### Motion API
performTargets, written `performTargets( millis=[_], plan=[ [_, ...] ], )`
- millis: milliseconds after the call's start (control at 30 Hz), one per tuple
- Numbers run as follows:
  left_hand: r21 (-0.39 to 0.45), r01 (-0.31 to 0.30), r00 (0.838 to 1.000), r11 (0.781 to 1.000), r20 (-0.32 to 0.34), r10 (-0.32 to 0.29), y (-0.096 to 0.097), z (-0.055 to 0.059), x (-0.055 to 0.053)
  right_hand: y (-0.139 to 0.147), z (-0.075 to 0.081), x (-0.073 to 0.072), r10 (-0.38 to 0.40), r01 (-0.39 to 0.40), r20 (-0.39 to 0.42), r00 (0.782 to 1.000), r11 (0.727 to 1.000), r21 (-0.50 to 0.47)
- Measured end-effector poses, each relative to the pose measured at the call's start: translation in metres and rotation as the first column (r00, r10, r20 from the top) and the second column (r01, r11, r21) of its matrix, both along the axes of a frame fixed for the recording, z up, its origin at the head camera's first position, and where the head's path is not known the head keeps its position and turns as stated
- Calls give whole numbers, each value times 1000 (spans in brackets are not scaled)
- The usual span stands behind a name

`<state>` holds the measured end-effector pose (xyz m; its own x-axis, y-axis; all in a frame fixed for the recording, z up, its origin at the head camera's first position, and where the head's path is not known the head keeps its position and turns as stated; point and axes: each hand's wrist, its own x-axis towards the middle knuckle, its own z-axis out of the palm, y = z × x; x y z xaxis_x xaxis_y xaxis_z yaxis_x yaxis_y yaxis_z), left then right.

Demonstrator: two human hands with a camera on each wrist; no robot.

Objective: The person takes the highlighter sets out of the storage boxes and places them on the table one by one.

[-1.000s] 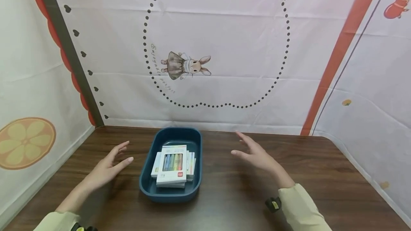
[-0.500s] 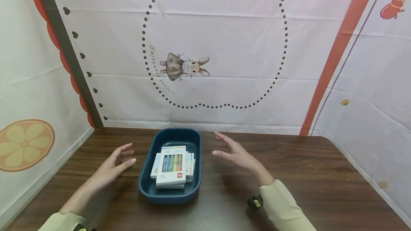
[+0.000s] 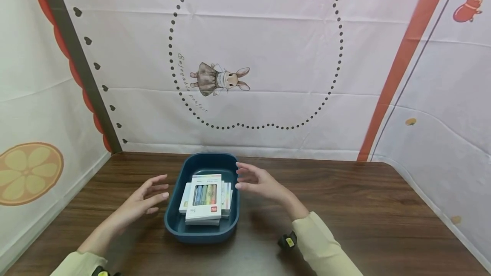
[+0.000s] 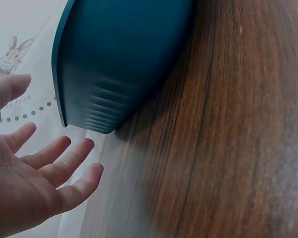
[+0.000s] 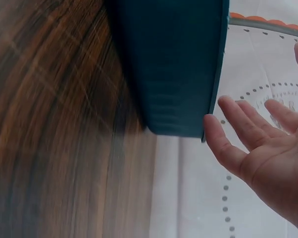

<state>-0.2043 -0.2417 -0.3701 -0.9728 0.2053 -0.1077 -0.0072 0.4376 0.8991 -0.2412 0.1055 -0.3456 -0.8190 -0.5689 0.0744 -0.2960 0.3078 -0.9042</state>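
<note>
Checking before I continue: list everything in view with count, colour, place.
Wood-grain table: 1, dark brown, across the foreground.
Rounded rectangular bin, plastic-looking: 1, dark blue, on the table.
Flat windowed box: 1, white, topmost in the bin.
Sticks: several, multicoloured, behind that box's window.
Other flat boxes: at least two, white, beneath it; count hidden.
Printed cloth: pieces uncertain, white, behind and beside the table.
Rabbit print, orange-slice print and others: many, mixed colours, on the cloth.
Sleeves: 2, cream, on forearms.
Wrist units: 2, black and yellow, at wrists.
Left hand: 1, bare, left of the bin.
Right hand: 1, bare, by its right rim; contact unclear.
</note>
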Motion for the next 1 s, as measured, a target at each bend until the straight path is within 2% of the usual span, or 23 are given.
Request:
performTargets(
  millis=[367, 800, 1000],
  plan=[
    [38, 42, 999, 998, 33, -43, 2, -2, -1, -20, -2, 0, 72, -72, 5, 997, 997, 36],
    [42, 56, 997, 998, 55, -59, 4, -3, 0, -36, -5, 2, 76, -75, 0, 997, 985, 154],
    [40, 66, 996, 997, 62, -68, 5, -3, 0, -42, -8, 2, 73, -63, -36, 997, 974, 216]
  ],
)
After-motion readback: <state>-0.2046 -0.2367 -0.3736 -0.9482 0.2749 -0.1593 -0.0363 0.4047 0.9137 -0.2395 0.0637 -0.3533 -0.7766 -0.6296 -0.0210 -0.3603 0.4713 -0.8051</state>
